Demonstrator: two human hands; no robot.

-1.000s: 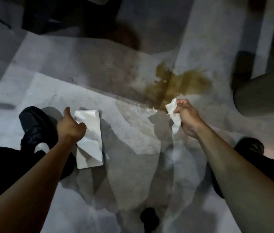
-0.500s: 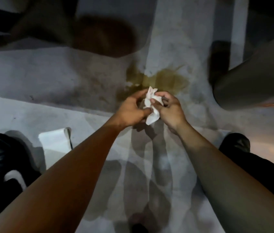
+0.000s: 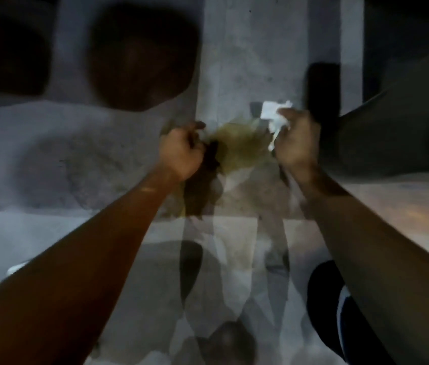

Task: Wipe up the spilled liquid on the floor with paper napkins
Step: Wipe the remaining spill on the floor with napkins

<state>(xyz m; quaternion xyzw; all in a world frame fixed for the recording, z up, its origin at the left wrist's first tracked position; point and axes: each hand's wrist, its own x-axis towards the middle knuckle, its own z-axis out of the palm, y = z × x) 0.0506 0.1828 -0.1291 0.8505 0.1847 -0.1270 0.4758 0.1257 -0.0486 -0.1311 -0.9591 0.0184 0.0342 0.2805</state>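
A white scrap of paper (image 3: 17, 268) peeks out at the far left edge of the grey floor (image 3: 50, 159), just above the left forearm; the picture is too blurred to tell more of it. Further right, the left hand (image 3: 181, 150) hangs over the left rim of the yellowish spill (image 3: 239, 148), its fingers curled in with nothing visible between them. The spill lies on the floor between the two hands, partly under their shadows. To its right, the right hand (image 3: 296, 139) grips a crumpled white napkin (image 3: 274, 115), which sticks up out of the fist above the spill's right edge and clear of the floor. A dark shoe (image 3: 324, 301) shows below the right forearm.
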